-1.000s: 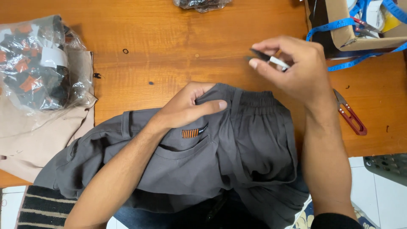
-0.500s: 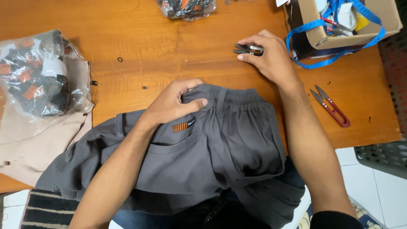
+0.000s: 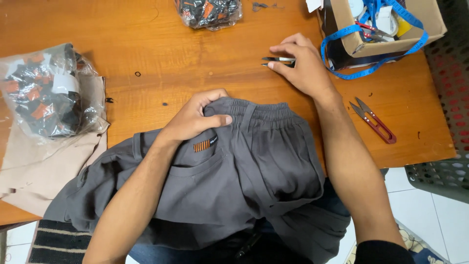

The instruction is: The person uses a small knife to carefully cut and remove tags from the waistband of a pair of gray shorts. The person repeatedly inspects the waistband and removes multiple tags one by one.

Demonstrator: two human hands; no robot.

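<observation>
Left hand: my left hand point(image 3: 198, 117) is bunched tight on the elastic waistband of the grey cotton trousers point(image 3: 234, 181), thumb pressed over the fold.
Right hand: my right hand point(image 3: 303, 66) is down flat on the orange-brown wooden table point(image 3: 146, 44), fingers closed around a small dark metal tool point(image 3: 277, 61), tweezers or snips, hard to tell.
Just changed: that hand was lifted a second ago; now it rests low, tool touching the wood.
Trousers: same spot, draped off the near edge, striped orange tab point(image 3: 201, 145) just below my left hand.
Nearby: red-handled thread snips point(image 3: 373, 121) lie untouched to the right.
</observation>
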